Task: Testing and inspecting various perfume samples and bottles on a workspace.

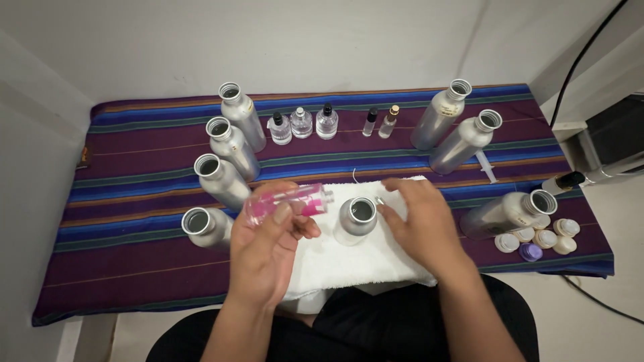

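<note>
open metal bottle [355,219] on towel [349,261], between both hands; caps [537,238] apparently clustered far right.

Even indoor light, soft shadows, mild wide-angle bend.

Diffuse light from above; white wall [322,40] evenly lit, no harsh glare. Dull highlights on the metal bottles [231,144]. Faint shadows under hands on the white towel [355,258]. The clear pink bottle [288,201] in the left hand [265,258] is motion-blurred. Striped cloth [134,174] edges curve from lens distortion; corners slightly darker, lap area dim.
</note>
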